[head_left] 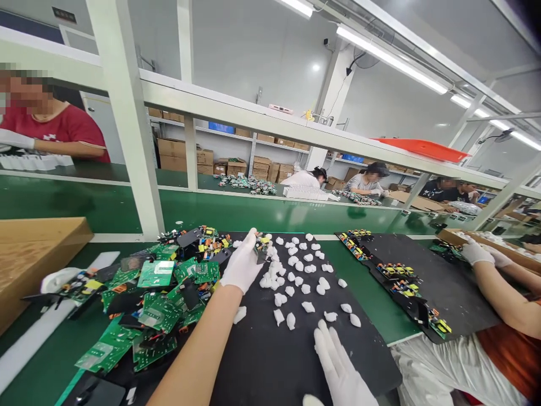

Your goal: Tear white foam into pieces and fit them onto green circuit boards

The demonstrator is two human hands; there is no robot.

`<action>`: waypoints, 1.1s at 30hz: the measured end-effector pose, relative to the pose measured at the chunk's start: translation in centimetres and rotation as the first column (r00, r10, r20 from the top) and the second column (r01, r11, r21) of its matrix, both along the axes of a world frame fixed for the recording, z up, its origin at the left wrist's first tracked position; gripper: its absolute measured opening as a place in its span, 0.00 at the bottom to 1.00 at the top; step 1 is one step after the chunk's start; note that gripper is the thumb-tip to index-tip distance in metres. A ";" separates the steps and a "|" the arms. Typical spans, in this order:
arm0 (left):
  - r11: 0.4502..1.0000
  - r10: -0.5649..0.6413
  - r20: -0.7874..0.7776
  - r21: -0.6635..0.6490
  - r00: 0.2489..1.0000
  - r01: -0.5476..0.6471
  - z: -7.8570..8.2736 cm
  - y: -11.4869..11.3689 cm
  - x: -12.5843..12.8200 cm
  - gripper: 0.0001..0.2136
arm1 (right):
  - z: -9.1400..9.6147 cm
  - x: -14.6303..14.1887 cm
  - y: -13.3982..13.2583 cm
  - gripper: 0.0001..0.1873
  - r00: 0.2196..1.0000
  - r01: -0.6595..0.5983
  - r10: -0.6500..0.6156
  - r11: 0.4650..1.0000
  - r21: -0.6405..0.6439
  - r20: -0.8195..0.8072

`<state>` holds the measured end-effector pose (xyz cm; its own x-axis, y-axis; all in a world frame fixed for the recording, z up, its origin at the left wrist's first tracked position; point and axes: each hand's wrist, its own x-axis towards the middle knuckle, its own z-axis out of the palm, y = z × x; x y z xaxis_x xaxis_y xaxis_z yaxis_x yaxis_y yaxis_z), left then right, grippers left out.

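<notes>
My left hand (242, 265), in a white glove, is closed on a small circuit board (264, 242) with yellow parts; the fingers hide much of it. It is over the far side of a black mat (270, 361), beside a cluster of soft white lumps (273, 275). More such lumps lie spread over the mat's middle. My right hand (338, 363), also gloved, is low over the near part of the mat with its fingers stretched out and nothing in them. Left of my left hand is a heap of green circuit boards (163, 310) with black parts among them.
A cardboard box (38, 248) stands at far left, near a white strip (36, 344). At right, a co-worker's gloved hands (477, 254) are at a second black mat (448, 293) with rows of boards. A metal frame (131, 124) rises ahead; other people sit beyond.
</notes>
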<state>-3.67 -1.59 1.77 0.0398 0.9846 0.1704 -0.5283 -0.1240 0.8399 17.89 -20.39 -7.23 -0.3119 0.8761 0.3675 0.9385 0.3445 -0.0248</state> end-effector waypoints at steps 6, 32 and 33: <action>0.988 0.135 -0.278 0.111 0.951 -0.107 0.3 -2.2 1.9 0.25 | 2.1 -0.9 0.5 0.36 0.993 0.102 -0.107 0.990 -0.098 -0.047; 0.999 -0.023 -0.146 0.043 0.989 0.030 0.3 -1.9 2.5 0.21 | 11.0 -1.4 20.8 0.16 0.027 -0.453 -0.127 0.883 -0.125 -0.992; 0.999 -0.053 -0.112 0.003 0.992 0.054 0.1 -1.6 2.7 0.20 | 10.5 -1.5 20.6 0.15 0.010 -0.471 -0.137 0.873 -0.125 -0.991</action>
